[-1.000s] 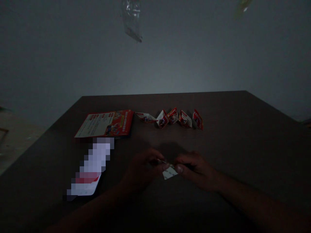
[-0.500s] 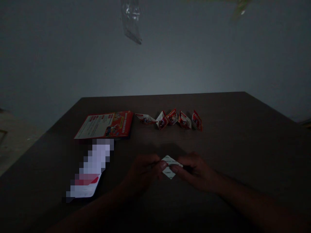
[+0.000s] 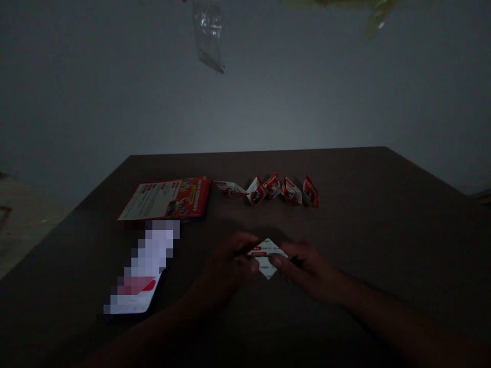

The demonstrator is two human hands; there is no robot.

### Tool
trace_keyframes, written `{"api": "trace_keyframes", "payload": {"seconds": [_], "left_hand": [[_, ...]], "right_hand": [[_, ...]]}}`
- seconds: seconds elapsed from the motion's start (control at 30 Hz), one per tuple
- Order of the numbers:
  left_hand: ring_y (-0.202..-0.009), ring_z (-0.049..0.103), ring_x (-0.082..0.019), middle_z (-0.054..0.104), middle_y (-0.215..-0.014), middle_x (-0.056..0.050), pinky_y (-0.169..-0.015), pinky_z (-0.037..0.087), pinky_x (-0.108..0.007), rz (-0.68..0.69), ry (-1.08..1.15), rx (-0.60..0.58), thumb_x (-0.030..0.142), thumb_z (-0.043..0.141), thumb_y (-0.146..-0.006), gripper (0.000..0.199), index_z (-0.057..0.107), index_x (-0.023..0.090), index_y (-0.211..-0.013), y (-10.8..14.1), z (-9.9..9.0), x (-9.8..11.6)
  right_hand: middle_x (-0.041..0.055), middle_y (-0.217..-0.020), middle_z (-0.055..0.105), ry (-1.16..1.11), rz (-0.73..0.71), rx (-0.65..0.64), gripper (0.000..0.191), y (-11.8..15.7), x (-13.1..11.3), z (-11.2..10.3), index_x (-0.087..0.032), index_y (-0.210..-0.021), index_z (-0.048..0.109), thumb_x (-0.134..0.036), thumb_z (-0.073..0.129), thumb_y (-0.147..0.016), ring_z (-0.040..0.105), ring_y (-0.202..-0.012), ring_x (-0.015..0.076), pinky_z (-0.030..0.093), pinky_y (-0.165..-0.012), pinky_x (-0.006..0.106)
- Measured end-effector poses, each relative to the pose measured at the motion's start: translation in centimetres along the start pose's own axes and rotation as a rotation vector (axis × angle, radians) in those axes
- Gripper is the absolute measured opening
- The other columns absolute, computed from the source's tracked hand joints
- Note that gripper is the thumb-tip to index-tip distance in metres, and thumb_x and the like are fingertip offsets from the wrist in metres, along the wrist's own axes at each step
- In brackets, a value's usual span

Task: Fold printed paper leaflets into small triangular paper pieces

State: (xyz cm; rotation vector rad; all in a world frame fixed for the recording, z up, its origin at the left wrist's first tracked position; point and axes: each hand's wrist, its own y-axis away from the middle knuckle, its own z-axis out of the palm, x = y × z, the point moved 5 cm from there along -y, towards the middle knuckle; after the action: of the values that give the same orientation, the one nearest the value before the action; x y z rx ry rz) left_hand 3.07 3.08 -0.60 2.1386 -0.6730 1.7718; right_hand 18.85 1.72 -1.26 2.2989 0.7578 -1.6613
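Folded paper piece [image 3: 268,245], white with small red-backed print, is between the two hands, above the near half of the table [image 3: 364,214], about midway across. Left to right: lit phone [image 3: 140,302], mostly pixelated, lies slantwise toward the table's left edge. Just beyond its top end, a red-and-white printed booklet [image 3: 153,199] lies flat, nearer the far left corner. Left hand [image 3: 226,263]: thumb and fingers narrowly parted about the paper's left corner; too dim to tell whether they press on it. Clear plastic bag [image 3: 209,36] shows against the wall [image 3: 307,92]. Row of five folded red-and-white papers [image 3: 256,192] stands along the far half, right of the booklet. Right hand [image 3: 312,268] pinches the paper's right corner, thumb on the near face.
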Motion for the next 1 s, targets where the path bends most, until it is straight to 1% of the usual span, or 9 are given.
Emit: {"api": "trace_keyframes", "payload": {"seconds": [0.1, 0.17, 0.27, 0.4, 0.47, 0.57, 0.67, 0.8, 1.0], "left_hand": [[-0.101, 0.055, -0.022, 0.056, -0.114, -0.008, -0.082, 0.048, -0.032, 0.240, -0.197, -0.009, 0.015, 0.059, -0.077, 0.047, 0.046, 0.020, -0.122, 0.5, 0.2, 0.8], [-0.115, 0.047, -0.025, 0.049, -0.125, -0.010, -0.092, 0.044, -0.037, 0.378, -0.307, 0.027, 0.007, 0.059, -0.073, 0.060, 0.040, 0.021, -0.129, 0.9, 0.3, 1.1], [-0.127, 0.035, -0.027, 0.039, -0.135, -0.011, -0.103, 0.036, -0.043, 0.502, -0.381, 0.097, 0.001, 0.057, -0.072, 0.073, 0.030, 0.023, -0.136, 1.1, 0.2, 1.4], [-0.122, 0.041, -0.024, 0.038, -0.134, -0.009, -0.097, 0.043, -0.037, 0.472, -0.470, -0.022, 0.001, 0.056, -0.075, 0.058, 0.044, 0.025, -0.127, 0.5, 0.7, 1.3], [-0.118, 0.046, -0.022, 0.041, -0.130, -0.008, -0.093, 0.045, -0.035, 0.464, -0.478, -0.018, 0.002, 0.056, -0.077, 0.048, 0.051, 0.025, -0.119, 0.2, 0.6, 1.2], [-0.116, 0.047, -0.022, 0.043, -0.127, -0.008, -0.092, 0.046, -0.035, 0.491, -0.462, 0.019, 0.004, 0.058, -0.078, 0.042, 0.054, 0.024, -0.115, 0.1, 0.2, 1.1], [-0.110, 0.052, -0.021, 0.044, -0.127, -0.007, -0.085, 0.049, -0.033, 0.494, -0.455, 0.007, 0.006, 0.060, -0.079, 0.035, 0.058, 0.024, -0.109, 0.1, 0.2, 0.7], [-0.100, 0.058, -0.019, 0.051, -0.120, -0.007, -0.077, 0.050, -0.029, 0.512, -0.445, 0.015, 0.010, 0.059, -0.082, 0.021, 0.063, 0.023, -0.099, 0.2, 0.2, 0.7], [-0.099, 0.058, -0.019, 0.056, -0.115, -0.008, -0.080, 0.049, -0.031, 0.447, -0.474, 0.026, 0.015, 0.061, -0.081, 0.004, 0.063, 0.018, -0.083, 0.0, 0.3, 1.3]], "right_hand": [[-0.0045, -0.056, 0.043, -0.109, 0.088, -0.009, 0.037, -0.1, 0.5, 0.1, -0.014, -0.067, 0.052, -0.038, 0.043, -0.093, 0.039, -0.051, 0.0066, 0.030, -0.048, 0.018], [-0.0045, -0.054, 0.044, -0.204, 0.147, -0.037, 0.040, -0.2, 0.9, 0.3, -0.015, -0.065, 0.051, -0.042, 0.042, -0.093, 0.039, -0.050, 0.0069, 0.030, -0.048, 0.019], [-0.0049, -0.052, 0.045, -0.356, 0.223, -0.072, 0.040, -0.3, 1.7, 0.5, -0.014, -0.070, 0.055, -0.046, 0.044, -0.091, 0.038, -0.047, 0.0069, 0.029, -0.046, 0.020], [-0.0041, -0.051, 0.049, -0.496, 0.278, -0.097, 0.040, -0.4, 2.4, 0.5, -0.013, -0.070, 0.057, -0.049, 0.051, -0.086, 0.041, -0.044, 0.0069, 0.032, -0.046, 0.020], [-0.0035, -0.050, 0.050, -0.507, 0.287, -0.103, 0.041, -0.5, 2.4, 0.4, -0.013, -0.067, 0.056, -0.050, 0.052, -0.085, 0.043, -0.044, 0.0070, 0.034, -0.047, 0.020], [-0.0029, -0.050, 0.050, -0.487, 0.301, -0.109, 0.044, -0.5, 2.1, 0.5, -0.013, -0.063, 0.055, -0.051, 0.051, -0.085, 0.043, -0.044, 0.0071, 0.034, -0.046, 0.021], [-0.0033, -0.051, 0.049, -0.472, 0.309, -0.101, 0.044, -0.5, 2.0, 0.6, -0.013, -0.064, 0.054, -0.053, 0.051, -0.085, 0.043, -0.045, 0.0073, 0.035, -0.047, 0.021], [-0.0026, -0.056, 0.049, -0.334, 0.245, -0.064, 0.043, -0.2, 1.7, 0.6, -0.013, -0.069, 0.055, -0.051, 0.045, -0.089, 0.044, -0.050, 0.0083, 0.036, -0.050, 0.021], [-0.0026, -0.067, 0.046, -0.090, 0.097, 0.082, 0.029, -0.3, 0.4, -0.5, -0.015, -0.078, 0.056, -0.041, 0.049, -0.090, 0.043, -0.061, 0.0101, 0.034, -0.056, 0.022]]}}
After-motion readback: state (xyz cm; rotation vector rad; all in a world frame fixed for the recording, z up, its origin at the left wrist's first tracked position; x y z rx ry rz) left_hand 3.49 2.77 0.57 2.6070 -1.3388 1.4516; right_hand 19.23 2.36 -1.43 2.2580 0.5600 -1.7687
